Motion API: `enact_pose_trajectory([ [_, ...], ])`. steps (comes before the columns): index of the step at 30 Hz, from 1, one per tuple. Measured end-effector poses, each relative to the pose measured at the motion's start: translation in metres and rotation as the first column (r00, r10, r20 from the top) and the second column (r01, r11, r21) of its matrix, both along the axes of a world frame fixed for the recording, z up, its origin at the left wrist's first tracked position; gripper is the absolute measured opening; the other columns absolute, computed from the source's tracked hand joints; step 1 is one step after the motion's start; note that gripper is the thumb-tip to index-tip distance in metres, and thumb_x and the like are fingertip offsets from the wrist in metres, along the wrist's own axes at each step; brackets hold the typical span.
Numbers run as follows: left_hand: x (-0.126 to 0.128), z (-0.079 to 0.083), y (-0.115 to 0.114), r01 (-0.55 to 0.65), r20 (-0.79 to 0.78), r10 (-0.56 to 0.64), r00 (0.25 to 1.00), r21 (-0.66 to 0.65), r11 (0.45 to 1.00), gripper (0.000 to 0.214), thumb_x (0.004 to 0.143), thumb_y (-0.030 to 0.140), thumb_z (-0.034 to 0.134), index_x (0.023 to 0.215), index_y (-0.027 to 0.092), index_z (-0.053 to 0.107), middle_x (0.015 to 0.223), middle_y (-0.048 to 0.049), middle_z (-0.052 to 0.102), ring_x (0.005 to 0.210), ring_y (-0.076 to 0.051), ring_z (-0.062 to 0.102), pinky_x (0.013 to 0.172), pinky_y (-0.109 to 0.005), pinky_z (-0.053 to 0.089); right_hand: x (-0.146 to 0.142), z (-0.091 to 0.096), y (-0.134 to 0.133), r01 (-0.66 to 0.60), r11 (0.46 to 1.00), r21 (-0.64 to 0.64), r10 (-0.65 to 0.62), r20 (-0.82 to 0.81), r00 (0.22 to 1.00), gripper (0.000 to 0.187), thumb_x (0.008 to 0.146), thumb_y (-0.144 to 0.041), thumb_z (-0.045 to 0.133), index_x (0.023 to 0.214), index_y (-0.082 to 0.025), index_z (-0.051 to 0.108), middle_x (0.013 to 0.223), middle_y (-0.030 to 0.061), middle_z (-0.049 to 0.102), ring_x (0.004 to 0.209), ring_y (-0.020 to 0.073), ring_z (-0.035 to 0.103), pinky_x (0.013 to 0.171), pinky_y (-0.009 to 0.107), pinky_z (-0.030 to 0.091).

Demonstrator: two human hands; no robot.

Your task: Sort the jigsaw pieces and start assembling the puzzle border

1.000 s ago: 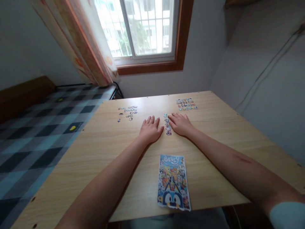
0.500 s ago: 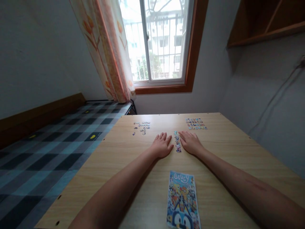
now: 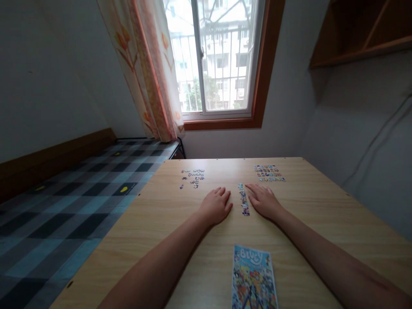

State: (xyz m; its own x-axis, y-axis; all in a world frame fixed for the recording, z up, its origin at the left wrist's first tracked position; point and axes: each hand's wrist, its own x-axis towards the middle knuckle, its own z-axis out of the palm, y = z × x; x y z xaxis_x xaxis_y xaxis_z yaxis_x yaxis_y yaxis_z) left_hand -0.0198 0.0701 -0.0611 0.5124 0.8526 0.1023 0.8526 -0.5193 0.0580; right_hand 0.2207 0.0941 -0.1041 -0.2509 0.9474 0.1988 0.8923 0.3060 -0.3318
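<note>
Between my hands lies a narrow strip of joined jigsaw pieces (image 3: 243, 200), running away from me on the wooden table (image 3: 199, 257). My left hand (image 3: 216, 205) rests on the tabletop to the left of the strip, fingers stretched out and apart from it. Just right of the strip, my right hand (image 3: 263, 200) lies palm down with its fingers extended and holds nothing. Several loose jigsaw pieces (image 3: 195, 175) are spread farther off at the left. Rows of joined pieces (image 3: 269, 173) lie beyond my right hand.
A Bluey picture sheet (image 3: 254, 274) lies on the table close to me, cut off by the lower frame edge. Left of the table is a bed with a checked cover (image 3: 80, 206). Behind are a curtain (image 3: 144, 77) and a window (image 3: 222, 64); a wooden shelf (image 3: 360, 38) hangs upper right.
The view has tilted slightly upward, so the scene sits a little lower. My left hand has drawn slightly left, leaving a wider gap to the strip.
</note>
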Motion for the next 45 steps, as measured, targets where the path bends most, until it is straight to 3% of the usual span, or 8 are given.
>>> enact_pose_trajectory([
  [7, -0.015, 0.014, -0.003, -0.344, -0.194, 0.338, 0.921, 0.006, 0.939, 0.056, 0.094, 0.049, 0.041, 0.128, 0.009, 0.062, 0.126, -0.0237, 0.065, 0.116, -0.036, 0.06, 0.1, -0.049, 0.045, 0.003, 0.002, -0.003, -0.033, 0.999, -0.014, 0.032, -0.013, 0.999, 0.051, 0.096, -0.032, 0.043, 0.147, -0.026, 0.05, 0.154, 0.0092, 0.049, 0.145, 0.0308, 0.038, 0.116, 0.063, 0.025],
  [14, -0.015, -0.001, 0.001, -0.347, -0.172, 0.34, 0.924, -0.007, 0.938, 0.065, 0.098, 0.044, 0.032, 0.148, 0.006, 0.046, 0.154, -0.0256, 0.042, 0.144, -0.037, 0.037, 0.115, -0.053, 0.028, 0.002, 0.002, -0.004, -0.039, 0.999, -0.027, 0.039, -0.003, 0.999, 0.051, 0.097, -0.033, 0.042, 0.147, -0.025, 0.051, 0.154, 0.0098, 0.048, 0.145, 0.0311, 0.038, 0.117, 0.063, 0.024],
  [21, -0.025, -0.004, 0.012, -0.435, -0.166, 0.427, 0.889, -0.011, 0.9, 0.075, 0.094, 0.064, 0.029, 0.153, 0.02, 0.042, 0.159, -0.0207, 0.036, 0.145, -0.046, 0.029, 0.111, -0.07, 0.019, 0.001, 0.003, -0.004, -0.034, 0.999, -0.035, 0.035, 0.033, 0.999, 0.049, 0.098, -0.032, 0.042, 0.145, -0.025, 0.053, 0.155, 0.0103, 0.046, 0.145, 0.0304, 0.038, 0.117, 0.062, 0.023],
  [24, -0.021, 0.001, 0.008, -0.465, -0.171, 0.459, 0.872, 0.01, 0.885, 0.072, 0.094, 0.064, 0.031, 0.151, 0.022, 0.045, 0.156, -0.0207, 0.041, 0.14, -0.048, 0.035, 0.108, -0.069, 0.023, 0.0, 0.003, -0.003, -0.03, 0.999, -0.04, 0.032, 0.053, 0.998, 0.048, 0.098, -0.032, 0.042, 0.145, -0.025, 0.053, 0.156, 0.0101, 0.046, 0.146, 0.0304, 0.037, 0.117, 0.062, 0.023],
  [28, -0.007, 0.016, -0.005, -0.427, -0.167, 0.425, 0.89, 0.024, 0.904, 0.05, 0.095, 0.047, 0.04, 0.124, 0.015, 0.065, 0.122, -0.0224, 0.066, 0.114, -0.038, 0.06, 0.097, -0.053, 0.042, 0.001, 0.001, -0.002, -0.035, 0.999, -0.037, 0.037, 0.067, 0.997, 0.047, 0.099, -0.033, 0.041, 0.143, -0.026, 0.055, 0.156, 0.0098, 0.046, 0.146, 0.0314, 0.036, 0.117, 0.063, 0.022],
  [32, 0.004, 0.028, -0.016, -0.332, -0.11, 0.329, 0.938, -0.01, 0.943, 0.035, 0.094, 0.036, 0.044, 0.103, 0.016, 0.071, 0.099, -0.0173, 0.073, 0.093, -0.03, 0.068, 0.085, -0.042, 0.05, 0.0, 0.002, -0.002, -0.045, 0.998, -0.033, 0.047, 0.056, 0.997, 0.046, 0.099, -0.033, 0.04, 0.143, -0.027, 0.056, 0.156, 0.0107, 0.046, 0.145, 0.0325, 0.037, 0.115, 0.065, 0.023],
  [40, 0.0, 0.036, -0.002, -0.105, 0.236, 0.154, 0.959, -0.21, 0.972, 0.034, 0.085, 0.015, 0.057, 0.111, 0.024, 0.077, 0.106, -0.0038, 0.077, 0.094, -0.018, 0.07, 0.089, -0.028, 0.052, -0.002, 0.007, -0.005, -0.041, 0.999, -0.03, 0.043, 0.062, 0.997, 0.045, 0.1, -0.033, 0.039, 0.141, -0.026, 0.057, 0.155, 0.0108, 0.047, 0.145, 0.0328, 0.038, 0.115, 0.065, 0.024],
  [45, -0.012, 0.047, 0.007, -0.101, 0.321, 0.154, 0.935, -0.175, 0.979, 0.037, 0.082, 0.008, 0.055, 0.106, 0.023, 0.078, 0.102, -0.0026, 0.078, 0.087, -0.016, 0.07, 0.087, -0.027, 0.053, -0.001, 0.008, -0.006, -0.043, 0.999, -0.03, 0.045, 0.077, 0.996, 0.045, 0.1, -0.033, 0.039, 0.141, -0.027, 0.057, 0.154, 0.0102, 0.048, 0.145, 0.0331, 0.037, 0.115, 0.064, 0.024],
])
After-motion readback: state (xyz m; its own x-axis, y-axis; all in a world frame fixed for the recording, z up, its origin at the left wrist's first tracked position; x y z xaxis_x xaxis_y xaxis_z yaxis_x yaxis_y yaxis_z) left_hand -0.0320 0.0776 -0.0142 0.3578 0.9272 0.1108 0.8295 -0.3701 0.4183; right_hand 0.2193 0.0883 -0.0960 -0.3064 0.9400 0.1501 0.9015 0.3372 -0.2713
